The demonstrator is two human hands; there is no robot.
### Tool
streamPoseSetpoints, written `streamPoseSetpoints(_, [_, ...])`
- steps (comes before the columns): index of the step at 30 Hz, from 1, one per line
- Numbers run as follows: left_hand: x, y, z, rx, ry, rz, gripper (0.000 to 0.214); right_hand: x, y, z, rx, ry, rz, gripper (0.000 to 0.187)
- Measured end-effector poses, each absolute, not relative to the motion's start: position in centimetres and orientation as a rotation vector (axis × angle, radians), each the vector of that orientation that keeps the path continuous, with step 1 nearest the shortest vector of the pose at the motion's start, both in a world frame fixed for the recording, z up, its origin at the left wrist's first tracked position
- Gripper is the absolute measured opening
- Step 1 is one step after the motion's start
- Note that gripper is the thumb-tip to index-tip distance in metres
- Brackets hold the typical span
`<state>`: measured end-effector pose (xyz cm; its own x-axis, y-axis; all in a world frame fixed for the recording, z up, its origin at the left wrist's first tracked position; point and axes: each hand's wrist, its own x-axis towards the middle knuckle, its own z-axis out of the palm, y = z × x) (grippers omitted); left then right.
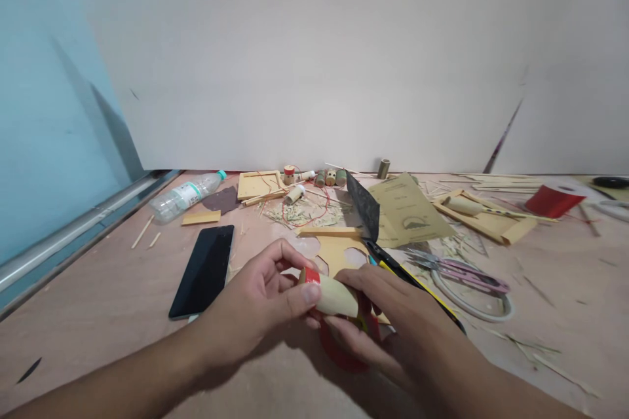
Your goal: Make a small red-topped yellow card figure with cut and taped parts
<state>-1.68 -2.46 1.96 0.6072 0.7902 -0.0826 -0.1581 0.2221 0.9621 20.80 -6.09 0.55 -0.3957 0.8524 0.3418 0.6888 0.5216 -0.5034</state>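
Note:
My left hand (258,304) is closed round one end of a short pale bamboo tube (334,296) that has a band of red tape (309,275) at its left end. My right hand (393,321) grips the tube's other end from the right, fingers curled over it. A red tape roll (344,350) lies under my right hand, partly hidden. Both hands hover just above the wooden table (98,314), near its front middle.
A black phone (202,270) lies left of my hands. Behind are a yellow-black cutter (417,285), pink scissors (462,272), a sandpaper sheet (407,209), a cut wooden board (339,252), a plastic bottle (184,195), small bamboo pieces (329,177), a red ribbon spool (553,200) and shavings.

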Motion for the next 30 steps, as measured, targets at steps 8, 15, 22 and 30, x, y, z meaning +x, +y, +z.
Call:
streamPoseSetpoints(8, [-2.5, -2.6, 2.2, 1.605, 0.73, 0.696, 0.028, 21.1, -6.0, 1.6, -1.233, -2.171, 0.639, 0.01])
streamPoseSetpoints(15, [-2.6, -2.5, 2.0, 1.647, 0.712, 0.603, 0.035, 21.3, -6.1, 1.6, -1.236, -2.181, 0.793, 0.014])
streamPoseSetpoints(22, [-2.1, -3.0, 2.1, 1.586, 0.728, 0.566, 0.023, 21.0, -6.3, 1.3, -1.298, -2.181, 0.764, 0.018])
streamPoseSetpoints(30, [-2.0, -3.2, 2.5, 1.556, 0.773, 0.556, 0.025, 20.5, -6.2, 1.2, -1.329, -2.13, 0.816, 0.017])
